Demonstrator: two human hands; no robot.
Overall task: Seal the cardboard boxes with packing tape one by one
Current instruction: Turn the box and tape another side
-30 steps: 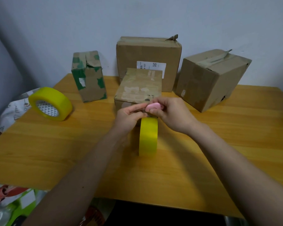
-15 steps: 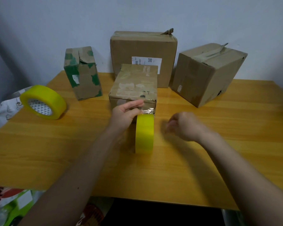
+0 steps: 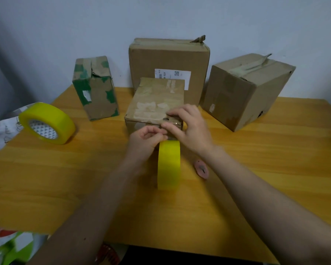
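A small brown box sits in the middle of the wooden table. A yellow tape roll stands on edge against its front. A clear strip of tape runs from the roll up over the box's near top edge. My right hand lies on that near edge, with its fingers pressing the strip down. My left hand pinches the tape just above the roll. A pink cutter lies on the table right of the roll.
A second yellow tape roll lies at the left. A green-patched box, a large labelled box and a tilted brown box stand behind by the wall. Bags lie below the table's left edge.
My right hand has put the pink cutter down on the table and moved up onto the box's near edge. My left hand has curled in to pinch the tape.
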